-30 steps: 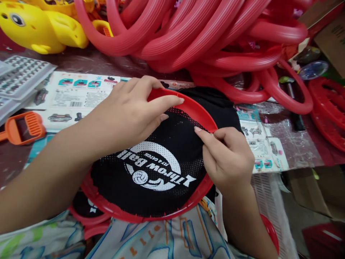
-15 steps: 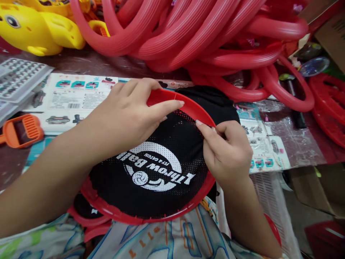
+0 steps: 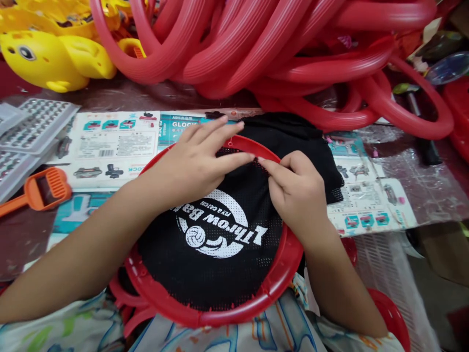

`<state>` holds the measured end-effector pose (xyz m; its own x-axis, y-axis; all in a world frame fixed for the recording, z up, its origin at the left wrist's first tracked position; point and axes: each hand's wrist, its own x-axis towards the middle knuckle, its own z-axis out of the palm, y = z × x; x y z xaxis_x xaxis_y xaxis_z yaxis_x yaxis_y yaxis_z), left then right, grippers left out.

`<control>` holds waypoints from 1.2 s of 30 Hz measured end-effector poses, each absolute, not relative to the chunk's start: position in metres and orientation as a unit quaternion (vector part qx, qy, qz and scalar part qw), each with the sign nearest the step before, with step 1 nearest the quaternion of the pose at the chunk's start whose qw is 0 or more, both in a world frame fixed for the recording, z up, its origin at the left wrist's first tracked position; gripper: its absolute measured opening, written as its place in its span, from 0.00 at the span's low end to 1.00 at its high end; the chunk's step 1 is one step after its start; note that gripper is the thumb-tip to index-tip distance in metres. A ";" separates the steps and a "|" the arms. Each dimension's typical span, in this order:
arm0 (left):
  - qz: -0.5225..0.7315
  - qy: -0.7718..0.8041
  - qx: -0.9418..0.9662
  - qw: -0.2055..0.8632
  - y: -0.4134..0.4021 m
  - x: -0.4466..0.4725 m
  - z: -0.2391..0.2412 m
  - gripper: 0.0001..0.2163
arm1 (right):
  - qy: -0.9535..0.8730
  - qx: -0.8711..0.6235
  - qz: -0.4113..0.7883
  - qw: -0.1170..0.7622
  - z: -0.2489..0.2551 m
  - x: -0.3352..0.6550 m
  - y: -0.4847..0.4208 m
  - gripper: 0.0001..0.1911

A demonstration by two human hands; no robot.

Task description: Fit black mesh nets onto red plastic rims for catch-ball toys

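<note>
A round red plastic ring [image 3: 256, 308] rests in front of my body. Black mesh fabric [image 3: 198, 291] with a white "Throw Ball" print spans its inside, its edge caught on small pegs along the near side. My left hand [image 3: 194, 168] lies over the far left of the ring, fingers stretched out and apart, thumb tip on the mesh near the far rim. My right hand [image 3: 298, 195] pinches the mesh edge at the far right rim, its fingertips almost meeting my left thumb. More black fabric [image 3: 296, 139] lies beyond the ring.
Red ribbed tubes [image 3: 220, 58] are piled at the back, beside a yellow toy animal [image 3: 51, 58]. On the left are an orange toy scoop [image 3: 47, 188] and clear trays of small round parts [image 3: 40, 122]. Printed card sheets [image 3: 113, 142] cover the table. A hammer [image 3: 421, 129] lies right.
My left fingers have lifted off the far rim and spread. My right hand's pinch has shifted slightly left along the mesh edge. The ring's near side appears lower in view.
</note>
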<state>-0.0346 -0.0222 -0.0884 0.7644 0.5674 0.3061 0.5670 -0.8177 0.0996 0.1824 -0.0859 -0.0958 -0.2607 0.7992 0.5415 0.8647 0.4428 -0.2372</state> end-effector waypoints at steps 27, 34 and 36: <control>0.111 0.293 0.948 -0.050 -0.020 -0.033 -0.095 0.22 | -0.773 -0.571 -0.002 0.277 -0.102 0.180 -0.082 0.17; 0.104 0.329 0.938 -0.020 -0.020 -0.029 -0.096 0.23 | -0.769 -0.587 -0.023 0.253 -0.103 0.179 -0.081 0.15; 0.101 0.332 0.938 -0.013 -0.021 -0.027 -0.096 0.23 | -0.768 -0.587 -0.025 0.255 -0.104 0.178 -0.081 0.15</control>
<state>-0.0272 -0.0206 -0.0961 0.7593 0.6201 0.1972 0.6254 -0.7792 0.0423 0.1782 -0.0812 -0.1037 -0.1812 0.8889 0.4208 0.9147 0.3095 -0.2599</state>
